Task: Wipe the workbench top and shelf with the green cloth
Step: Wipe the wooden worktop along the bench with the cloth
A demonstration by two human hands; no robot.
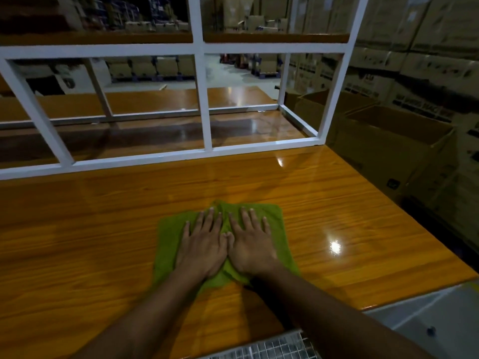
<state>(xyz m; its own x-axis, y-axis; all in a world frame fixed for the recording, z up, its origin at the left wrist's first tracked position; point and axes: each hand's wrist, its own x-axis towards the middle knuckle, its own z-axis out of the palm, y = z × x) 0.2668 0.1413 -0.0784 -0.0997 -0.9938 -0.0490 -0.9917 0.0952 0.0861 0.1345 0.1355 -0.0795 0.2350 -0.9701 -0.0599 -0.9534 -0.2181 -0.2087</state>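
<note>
The green cloth (168,237) lay flat on the worktop (90,229), near the front edge and a little right of the middle. Both hands were on top of it. The left hand (201,246) and the right hand (250,244) lay side by side, palms down, with straight, spread fingers and thumbs touching. Neither hand gripped the cloth. They only pressed it flat on the wood.

It looked like the worktop-wiping part of the job. The wood was shiny with bright spots of light, so it was hard to tell which parts were clean.

To do this step well, the person would need to press evenly with both palms, so the cloth slid along with the hands. The far edge of the cloth was humped up a bit near the fingertips, so it might fold over on a push forward. Long straight strokes, one beside the next, would cover the whole top, out to the right corner and up to the white frame (166,155) at the back. The shelf (103,38) sat higher up in that frame, well apart from the cloth, and looked like a job not yet done.
</note>
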